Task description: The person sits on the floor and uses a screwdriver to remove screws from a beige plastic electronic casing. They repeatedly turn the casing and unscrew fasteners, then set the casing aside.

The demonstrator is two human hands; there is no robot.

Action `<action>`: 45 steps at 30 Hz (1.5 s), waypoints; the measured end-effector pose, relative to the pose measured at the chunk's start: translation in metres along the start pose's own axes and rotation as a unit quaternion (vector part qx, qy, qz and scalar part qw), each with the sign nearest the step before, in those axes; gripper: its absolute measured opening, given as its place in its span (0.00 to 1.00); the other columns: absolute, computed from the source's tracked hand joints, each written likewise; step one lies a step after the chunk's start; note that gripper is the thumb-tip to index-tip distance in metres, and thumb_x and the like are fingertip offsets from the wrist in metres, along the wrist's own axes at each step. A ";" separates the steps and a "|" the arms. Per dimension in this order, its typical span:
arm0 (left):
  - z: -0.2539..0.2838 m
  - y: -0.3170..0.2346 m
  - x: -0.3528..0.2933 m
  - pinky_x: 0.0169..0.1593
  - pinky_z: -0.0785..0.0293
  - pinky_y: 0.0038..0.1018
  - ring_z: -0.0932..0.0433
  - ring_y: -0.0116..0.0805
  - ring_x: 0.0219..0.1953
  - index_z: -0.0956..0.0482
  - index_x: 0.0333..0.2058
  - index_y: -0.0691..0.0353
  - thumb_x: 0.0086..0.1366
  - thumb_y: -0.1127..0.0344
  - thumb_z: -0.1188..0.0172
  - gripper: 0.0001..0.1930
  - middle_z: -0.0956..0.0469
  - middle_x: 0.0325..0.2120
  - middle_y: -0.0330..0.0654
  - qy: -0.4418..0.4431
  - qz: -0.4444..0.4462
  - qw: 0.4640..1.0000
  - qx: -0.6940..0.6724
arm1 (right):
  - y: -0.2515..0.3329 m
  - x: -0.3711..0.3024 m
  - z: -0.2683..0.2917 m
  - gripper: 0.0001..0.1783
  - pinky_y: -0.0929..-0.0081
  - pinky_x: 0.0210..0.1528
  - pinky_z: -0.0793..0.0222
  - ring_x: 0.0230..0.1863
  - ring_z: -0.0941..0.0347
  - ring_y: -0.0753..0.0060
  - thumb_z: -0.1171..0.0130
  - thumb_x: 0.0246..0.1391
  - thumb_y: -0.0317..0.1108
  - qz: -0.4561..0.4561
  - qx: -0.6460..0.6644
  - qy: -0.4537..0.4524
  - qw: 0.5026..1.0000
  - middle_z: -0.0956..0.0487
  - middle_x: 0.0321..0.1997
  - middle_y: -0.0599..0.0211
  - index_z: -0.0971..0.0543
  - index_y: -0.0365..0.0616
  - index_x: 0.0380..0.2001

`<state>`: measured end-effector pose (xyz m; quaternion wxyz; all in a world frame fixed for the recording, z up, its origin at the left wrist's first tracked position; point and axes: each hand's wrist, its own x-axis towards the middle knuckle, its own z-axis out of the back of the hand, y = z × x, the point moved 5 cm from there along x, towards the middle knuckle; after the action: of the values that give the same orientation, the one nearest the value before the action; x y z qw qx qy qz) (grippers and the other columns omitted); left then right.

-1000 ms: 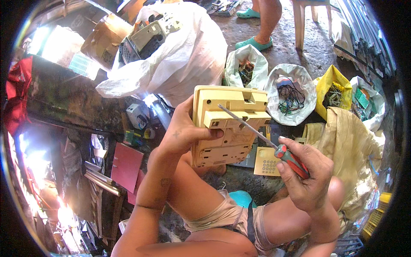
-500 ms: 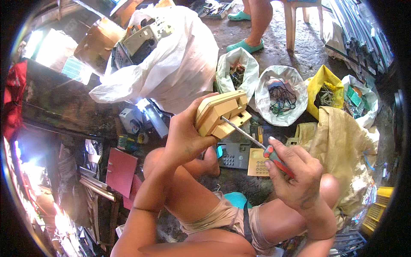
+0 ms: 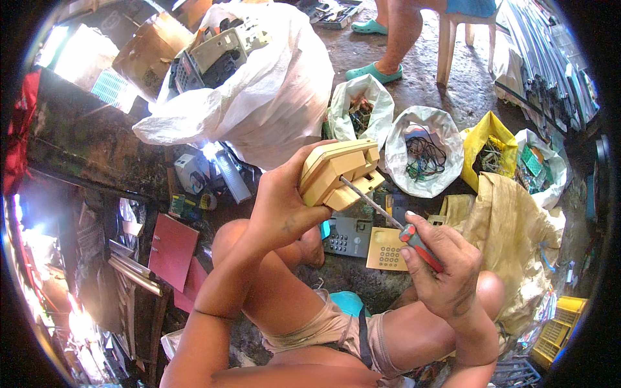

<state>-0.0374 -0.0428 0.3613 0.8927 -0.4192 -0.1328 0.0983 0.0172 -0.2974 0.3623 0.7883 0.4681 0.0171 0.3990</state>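
Note:
My left hand grips a cream-yellow plastic housing, tilted up in front of me, thumb below and fingers mostly hidden behind it. Wrapped around the red-and-grey handle of a screwdriver is my right hand. The screwdriver's metal shaft slants up and left, its tip inside a recess in the housing's side; what the tip meets is hidden. On the ground beyond my legs lie a grey telephone housing with a keypad and a cream keypad cover.
Ahead stand a big white sack of plastic casings, a white sack of wires, a yellow sack and other scrap-filled sacks. A person in green clogs is near a chair. A yellow crate sits at right.
The view has shifted slightly. The housing sits a little farther right in the picture, and the screwdriver's tip stays in its recess. Both hands keep their holds.

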 end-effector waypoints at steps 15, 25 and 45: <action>-0.001 0.000 0.001 0.56 0.21 0.30 0.15 0.33 0.49 0.26 0.63 0.61 0.44 0.74 0.25 0.42 0.14 0.46 0.50 -0.015 0.015 1.000 -0.003 | 0.001 -0.001 -0.005 0.26 0.64 0.35 0.22 0.33 0.17 0.55 0.29 0.57 0.30 -0.015 0.022 -0.005 1.000 0.15 0.38 0.54 0.19 0.37 0.59; 0.000 -0.001 0.001 0.57 0.22 0.29 0.16 0.30 0.50 0.26 0.63 0.61 0.45 0.73 0.24 0.42 0.14 0.47 0.49 -0.007 0.017 1.000 -0.004 | 0.000 -0.001 -0.003 0.26 0.63 0.36 0.22 0.34 0.17 0.53 0.30 0.58 0.32 -0.027 0.013 0.010 0.999 0.15 0.38 0.54 0.19 0.38 0.59; 0.001 -0.004 0.001 0.56 0.22 0.29 0.16 0.30 0.49 0.26 0.63 0.61 0.46 0.74 0.25 0.41 0.14 0.45 0.49 -0.016 0.009 1.000 -0.002 | -0.003 0.002 -0.003 0.23 0.63 0.36 0.23 0.32 0.18 0.54 0.31 0.59 0.31 -0.034 0.052 0.012 0.998 0.15 0.35 0.56 0.19 0.38 0.57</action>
<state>-0.0361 -0.0446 0.3651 0.8887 -0.4204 -0.1437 0.1134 0.0188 -0.2946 0.3586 0.7759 0.5023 0.0633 0.3764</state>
